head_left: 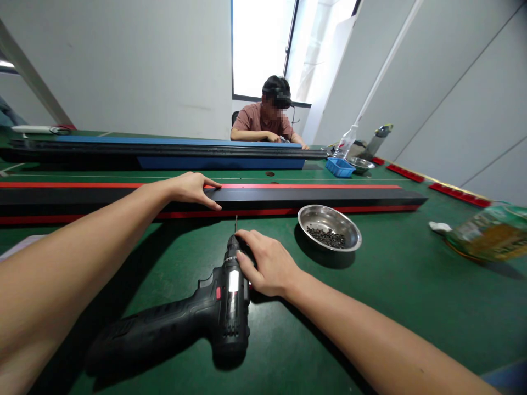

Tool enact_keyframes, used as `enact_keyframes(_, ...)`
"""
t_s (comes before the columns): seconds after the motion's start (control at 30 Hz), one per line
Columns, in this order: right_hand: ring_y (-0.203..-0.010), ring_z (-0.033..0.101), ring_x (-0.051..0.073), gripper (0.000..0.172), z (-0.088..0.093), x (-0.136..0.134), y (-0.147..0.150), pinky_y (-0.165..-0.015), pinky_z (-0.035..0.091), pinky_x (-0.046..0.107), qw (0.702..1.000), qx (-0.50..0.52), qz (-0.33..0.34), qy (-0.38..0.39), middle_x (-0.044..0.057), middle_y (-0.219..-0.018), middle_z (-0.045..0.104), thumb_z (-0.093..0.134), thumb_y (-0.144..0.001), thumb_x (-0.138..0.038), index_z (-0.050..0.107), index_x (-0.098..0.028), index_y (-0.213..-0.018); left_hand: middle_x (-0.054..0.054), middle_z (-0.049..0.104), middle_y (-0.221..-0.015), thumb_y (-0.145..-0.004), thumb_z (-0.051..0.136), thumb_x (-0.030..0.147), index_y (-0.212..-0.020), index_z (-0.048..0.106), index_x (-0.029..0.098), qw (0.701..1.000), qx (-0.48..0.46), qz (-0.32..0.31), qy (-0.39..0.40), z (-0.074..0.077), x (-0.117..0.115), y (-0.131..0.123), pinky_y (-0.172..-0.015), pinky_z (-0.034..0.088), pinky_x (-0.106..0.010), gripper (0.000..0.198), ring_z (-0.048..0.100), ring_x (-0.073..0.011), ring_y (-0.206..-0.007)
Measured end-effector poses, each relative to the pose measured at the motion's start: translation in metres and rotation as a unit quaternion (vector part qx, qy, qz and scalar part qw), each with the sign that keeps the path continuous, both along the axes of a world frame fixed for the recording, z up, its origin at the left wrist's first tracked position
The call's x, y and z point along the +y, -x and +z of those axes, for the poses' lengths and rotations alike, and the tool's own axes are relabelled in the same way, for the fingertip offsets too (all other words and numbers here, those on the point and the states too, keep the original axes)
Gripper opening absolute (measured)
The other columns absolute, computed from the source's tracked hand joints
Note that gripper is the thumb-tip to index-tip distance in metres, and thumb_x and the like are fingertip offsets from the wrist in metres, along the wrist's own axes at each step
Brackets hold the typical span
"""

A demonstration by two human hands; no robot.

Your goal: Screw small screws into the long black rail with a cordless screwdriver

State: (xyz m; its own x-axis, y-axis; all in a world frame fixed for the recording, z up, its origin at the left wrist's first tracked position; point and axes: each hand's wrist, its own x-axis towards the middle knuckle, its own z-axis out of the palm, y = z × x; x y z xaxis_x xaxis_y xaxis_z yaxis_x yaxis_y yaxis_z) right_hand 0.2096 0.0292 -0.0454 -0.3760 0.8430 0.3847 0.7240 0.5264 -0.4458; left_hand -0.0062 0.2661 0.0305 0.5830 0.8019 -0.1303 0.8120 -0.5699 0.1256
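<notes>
A long black profile with red edges point(280, 195) lies across the green table. My left hand point(190, 189) grips it from above, thumb at the near side and fingers at the far edge. In front of it is a black cordless drill point(231, 296), on its side, handle to the left and bit pointing at the profile. My right hand point(269, 263) is closed around the drill's front end by the chuck, away from the trigger. Right of the bit stands a round metal bowl point(354, 239) with many small dark screws point(326, 237) in it.
Behind the profile lie long blue and black pieces point(222, 163). A co-worker point(263, 118) sits across the table. To the far right are a blue basket point(340, 168), another metal bowl point(361, 164) and a green-and-yellow plastic package point(489, 233). Red strips point(405, 173) line the right edge.
</notes>
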Motion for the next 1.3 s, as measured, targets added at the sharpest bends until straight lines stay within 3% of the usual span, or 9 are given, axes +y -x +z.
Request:
enact_keyframes(0.33, -0.111, 0.064, 0.027, 0.042, 0.0, 0.0, 0.0, -0.096, 0.05, 0.04, 1.0, 0.002, -0.001, 0.002, 0.014, -0.126, 0.066, 0.047, -0.105, -0.039, 0.052, -0.016, -0.139, -0.009, 0.066, -0.148, -0.063, 0.067, 0.086, -0.155, 0.051, 0.03, 1.0, 0.007, -0.012, -0.009, -0.002, -0.004, 0.0, -0.104, 0.047, -0.035, 0.108, 0.064, -0.0333, -0.127)
enact_keyframes(0.47, -0.111, 0.065, 0.026, 0.042, 0.002, 0.0, -0.002, -0.097, 0.05, 0.039, 1.0, 0.0, -0.001, 0.005, 0.014, -0.125, 0.067, 0.047, -0.105, -0.039, 0.053, -0.016, -0.14, -0.015, 0.055, -0.158, -0.073, 0.067, 0.077, -0.156, 0.049, 0.023, 0.998, 0.013, -0.021, -0.052, -0.005, -0.027, -0.003, -0.117, 0.038, -0.044, 0.101, 0.05, -0.0387, -0.142)
enact_keyframes(0.53, -0.11, 0.065, 0.026, 0.042, 0.002, -0.001, -0.003, -0.097, 0.05, 0.039, 1.0, -0.003, 0.0, 0.005, 0.013, -0.123, 0.067, 0.047, -0.106, -0.038, 0.053, -0.017, -0.141, -0.021, 0.039, -0.167, -0.079, 0.066, 0.069, -0.158, 0.045, 0.021, 0.995, 0.004, -0.016, -0.1, -0.007, -0.053, -0.006, -0.122, 0.027, -0.057, 0.095, 0.032, -0.0463, -0.153)
enact_keyframes(0.6, -0.11, 0.065, 0.025, 0.043, 0.001, -0.003, -0.005, -0.097, 0.051, 0.039, 1.0, -0.006, -0.001, 0.002, 0.013, -0.121, 0.067, 0.047, -0.106, -0.038, 0.053, -0.017, -0.143, -0.019, 0.03, -0.171, -0.086, 0.062, 0.063, -0.16, 0.041, 0.022, 0.991, -0.01, -0.032, -0.127, -0.009, -0.089, -0.007, -0.125, 0.021, -0.057, 0.087, 0.025, -0.0437, -0.157)
enact_keyframes(0.77, -0.104, 0.065, 0.023, 0.04, -0.001, -0.007, -0.009, -0.091, 0.052, 0.035, 0.999, -0.026, 0.007, -0.027, 0.01, -0.121, 0.067, 0.045, -0.103, -0.024, 0.053, -0.02, -0.142, -0.007, 0.052, -0.159, -0.099, 0.036, 0.069, -0.161, 0.037, 0.035, 0.995, -0.051, -0.06, -0.059, -0.013, -0.196, 0.012, -0.109, 0.047, -0.043, 0.071, 0.063, -0.0299, -0.13)
enact_keyframes(0.9, -0.098, 0.066, 0.022, 0.041, 0.019, -0.006, -0.021, -0.085, 0.052, 0.033, 0.995, -0.037, -0.029, -0.092, 0.011, -0.118, 0.068, 0.049, -0.095, -0.015, 0.06, -0.02, -0.134, -0.011, 0.058, -0.154, -0.086, 0.05, 0.082, -0.167, 0.023, 0.034, 0.997, -0.053, -0.049, -0.008, -0.02, -0.257, 0.028, -0.107, 0.048, -0.045, 0.097, 0.061, -0.0344, -0.132)
enact_keyframes(1.0, -0.097, 0.067, 0.025, 0.033, 0.048, 0.0, -0.045, -0.084, 0.05, 0.034, 0.978, -0.043, -0.174, -0.108, 0.012, -0.112, 0.071, 0.047, -0.095, -0.014, 0.068, -0.019, -0.119, -0.018, 0.061, -0.148, -0.07, 0.063, 0.088, -0.168, 0.018, 0.026, 0.998, -0.018, -0.041, -0.049, -0.03, -0.28, 0.025, -0.104, 0.05, -0.05, 0.124, 0.06, -0.0407, -0.13)
enact_keyframes(1.13, -0.098, 0.07, 0.03, 0.032, 0.072, 0.014, -0.092, -0.085, 0.048, 0.036, 0.925, -0.128, -0.357, 0.023, 0.019, -0.111, 0.074, 0.046, -0.096, -0.017, 0.073, -0.015, -0.113, -0.018, 0.066, -0.131, -0.079, 0.061, 0.079, -0.168, 0.017, 0.021, 0.996, -0.001, -0.036, -0.087, -0.039, -0.286, 0.01, -0.092, 0.056, -0.048, 0.115, 0.069, -0.0356, -0.107)
enact_keyframes(1.3, -0.087, 0.072, 0.026, 0.021, 0.062, 0.031, -0.137, -0.073, 0.048, 0.03, 0.903, -0.217, -0.282, 0.24, 0.016, -0.102, 0.078, 0.07, -0.086, -0.029, 0.08, -0.016, -0.098, -0.018, 0.066, -0.121, -0.08, 0.056, 0.083, -0.168, 0.014, 0.016, 0.993, 0.017, -0.073, -0.092, -0.035, -0.279, -0.01, -0.08, 0.058, -0.045, 0.118, 0.071, -0.0346, -0.093)
